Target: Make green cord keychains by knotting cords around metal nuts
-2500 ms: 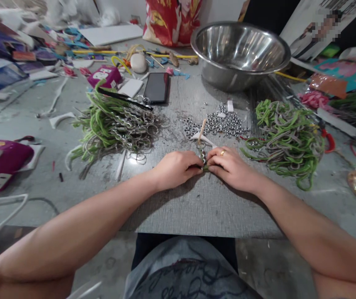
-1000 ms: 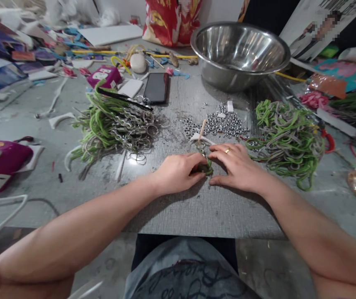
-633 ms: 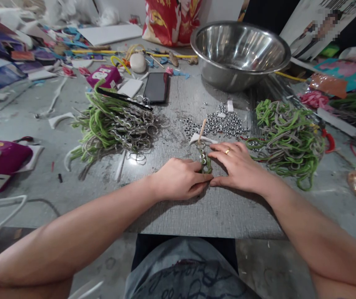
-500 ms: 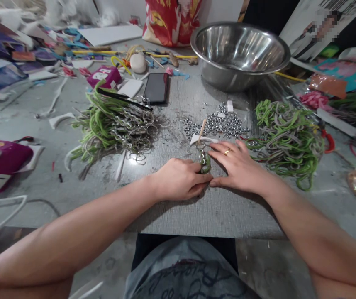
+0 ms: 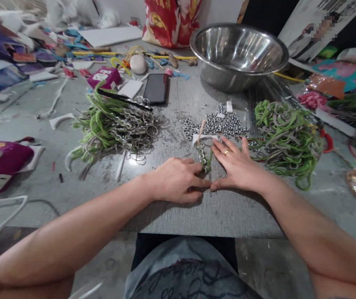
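Note:
A short length of green cord strung with shiny metal beads [image 5: 203,156] runs down from a thin wooden stick [image 5: 201,129] at the middle of the table. My left hand [image 5: 179,179] lies palm down just left of it, fingertips at the beaded part, index finger and thumb stretched out and apart. To the right, my right hand [image 5: 237,166], with a ring on one finger, rests flat with its fingers spread beside a loop of the green cord. Beyond the hands lie many loose metal beads [image 5: 224,124] and a white strip [image 5: 207,136] by the stick's foot.
On the left is a bundle of beaded green and grey cords [image 5: 115,122]; on the right, a heap of similar cords [image 5: 286,141]. Behind stand a steel bowl [image 5: 238,79] and a phone [image 5: 156,88]. Purple boxes [image 5: 6,160] and scraps lie leftward.
My left fingers have loosened and spread slightly from the beaded cord. My right fingers have shifted a little away from me, and a loop of green cord now shows between the hands.

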`<state>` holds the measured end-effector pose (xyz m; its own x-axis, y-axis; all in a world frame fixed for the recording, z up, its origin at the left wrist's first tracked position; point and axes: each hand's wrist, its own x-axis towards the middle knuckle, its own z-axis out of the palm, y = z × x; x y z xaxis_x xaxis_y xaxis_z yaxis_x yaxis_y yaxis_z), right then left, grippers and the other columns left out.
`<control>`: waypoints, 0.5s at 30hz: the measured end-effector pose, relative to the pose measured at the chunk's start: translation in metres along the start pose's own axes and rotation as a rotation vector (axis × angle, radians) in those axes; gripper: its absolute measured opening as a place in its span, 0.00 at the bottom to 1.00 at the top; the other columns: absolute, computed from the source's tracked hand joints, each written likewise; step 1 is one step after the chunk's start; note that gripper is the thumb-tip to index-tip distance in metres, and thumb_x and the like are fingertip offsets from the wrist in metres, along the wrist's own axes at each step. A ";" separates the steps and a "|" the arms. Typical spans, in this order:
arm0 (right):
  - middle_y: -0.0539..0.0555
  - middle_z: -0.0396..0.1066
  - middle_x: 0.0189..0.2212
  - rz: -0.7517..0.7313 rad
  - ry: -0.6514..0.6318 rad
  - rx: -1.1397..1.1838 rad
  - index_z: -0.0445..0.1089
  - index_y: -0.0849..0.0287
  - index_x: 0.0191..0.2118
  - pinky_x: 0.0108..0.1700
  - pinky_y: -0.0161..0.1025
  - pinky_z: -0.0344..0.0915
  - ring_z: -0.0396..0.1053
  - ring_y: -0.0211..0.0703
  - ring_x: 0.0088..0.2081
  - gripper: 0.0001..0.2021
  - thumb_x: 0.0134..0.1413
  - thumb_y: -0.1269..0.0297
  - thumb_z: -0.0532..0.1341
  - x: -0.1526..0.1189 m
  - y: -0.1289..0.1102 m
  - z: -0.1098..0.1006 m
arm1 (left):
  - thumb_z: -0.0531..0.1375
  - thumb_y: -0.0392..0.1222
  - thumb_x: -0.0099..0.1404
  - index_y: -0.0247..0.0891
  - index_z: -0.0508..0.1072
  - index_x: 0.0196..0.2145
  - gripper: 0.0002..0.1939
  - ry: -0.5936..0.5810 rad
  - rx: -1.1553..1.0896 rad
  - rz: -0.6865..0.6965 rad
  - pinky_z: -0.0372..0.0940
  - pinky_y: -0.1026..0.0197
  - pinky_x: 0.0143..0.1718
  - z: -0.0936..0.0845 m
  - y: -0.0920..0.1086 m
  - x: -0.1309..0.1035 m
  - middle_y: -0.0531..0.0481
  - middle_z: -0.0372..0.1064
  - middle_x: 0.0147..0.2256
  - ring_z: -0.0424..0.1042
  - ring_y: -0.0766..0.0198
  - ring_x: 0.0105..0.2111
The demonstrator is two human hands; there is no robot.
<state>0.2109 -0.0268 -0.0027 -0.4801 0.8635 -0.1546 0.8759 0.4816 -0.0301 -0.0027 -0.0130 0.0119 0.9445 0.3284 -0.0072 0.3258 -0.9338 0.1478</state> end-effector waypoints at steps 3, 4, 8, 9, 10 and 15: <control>0.70 0.42 0.64 -0.009 0.020 0.015 0.48 0.65 0.63 0.54 0.75 0.26 0.37 0.73 0.63 0.55 0.36 0.27 0.50 0.000 0.001 0.002 | 0.53 0.51 0.61 0.55 0.71 0.48 0.17 0.006 -0.015 0.006 0.55 0.63 0.25 0.000 0.000 0.000 0.50 0.64 0.31 0.63 0.64 0.28; 0.69 0.42 0.64 -0.010 0.025 0.016 0.48 0.65 0.63 0.54 0.75 0.26 0.37 0.73 0.63 0.54 0.36 0.27 0.50 0.000 0.002 0.003 | 0.54 0.51 0.61 0.55 0.71 0.47 0.17 0.010 -0.021 0.007 0.55 0.63 0.25 0.001 0.000 0.000 0.50 0.64 0.31 0.63 0.64 0.28; 0.69 0.46 0.63 -0.024 0.067 0.018 0.52 0.65 0.62 0.54 0.74 0.29 0.38 0.72 0.62 0.53 0.35 0.27 0.52 -0.001 0.004 0.002 | 0.53 0.51 0.61 0.54 0.72 0.45 0.16 0.048 -0.060 0.001 0.56 0.64 0.26 0.002 -0.002 -0.001 0.51 0.64 0.30 0.64 0.65 0.28; 0.69 0.48 0.62 -0.036 0.105 0.025 0.54 0.64 0.60 0.54 0.74 0.30 0.40 0.71 0.62 0.52 0.36 0.27 0.52 -0.001 0.004 0.001 | 0.53 0.50 0.62 0.53 0.73 0.45 0.16 0.059 -0.083 -0.004 0.57 0.64 0.27 0.002 -0.003 -0.001 0.51 0.65 0.29 0.64 0.65 0.28; 0.68 0.51 0.61 -0.054 0.160 0.040 0.57 0.63 0.59 0.55 0.72 0.33 0.42 0.70 0.62 0.49 0.37 0.28 0.52 -0.002 0.004 -0.001 | 0.52 0.49 0.62 0.52 0.73 0.45 0.15 0.069 -0.115 -0.013 0.57 0.64 0.27 0.002 -0.004 -0.001 0.51 0.65 0.29 0.65 0.65 0.28; 0.57 0.73 0.38 -0.213 0.501 0.236 0.70 0.59 0.37 0.49 0.49 0.55 0.64 0.49 0.44 0.22 0.53 0.43 0.54 -0.002 -0.003 -0.009 | 0.52 0.38 0.58 0.38 0.73 0.36 0.12 0.131 -0.367 -0.142 0.59 0.66 0.29 0.001 -0.007 0.001 0.52 0.69 0.28 0.67 0.67 0.27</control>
<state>0.2086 -0.0285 0.0063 -0.5605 0.7449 0.3618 0.7176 0.6549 -0.2368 -0.0045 -0.0062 0.0101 0.8703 0.4876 0.0691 0.3936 -0.7731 0.4974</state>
